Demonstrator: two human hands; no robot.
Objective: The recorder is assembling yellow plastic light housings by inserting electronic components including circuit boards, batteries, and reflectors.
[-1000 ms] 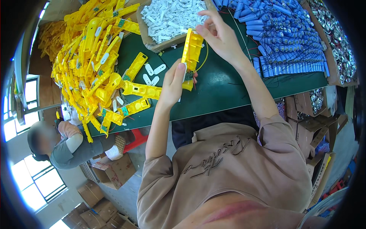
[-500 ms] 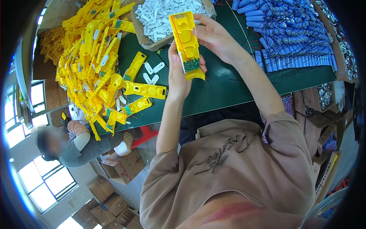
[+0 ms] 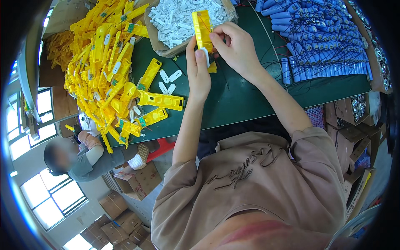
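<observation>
While both hands meet above the green counter (image 3: 250,104), I note the left hand (image 3: 199,68) has its fingers (image 3: 201,56) pinching a small white oblong plastic piece (image 3: 206,56) against the lower end of a long yellow plastic casing (image 3: 203,27). Right hand (image 3: 235,48): fingers curled and closed on the same casing from its other side, thumb pressed on its face. Casing stands roughly upright, held off the counter, glossy, ribbed, rectangular.

Just behind it, an open cardboard box (image 3: 160,43) heaped with white plastic pieces. Three loose white oblong tabs (image 3: 168,81) lie flat on the counter's matte surface, beside a separate yellow casing (image 3: 160,100). Left: a large tangled pile of yellow casings (image 3: 104,62). Right: rows of blue cylindrical cells (image 3: 321,41) with thin dark wires. Below the counter's edge, another person (image 3: 79,156) in a grey sleeve, cardboard cartons (image 3: 137,179) nearby.
</observation>
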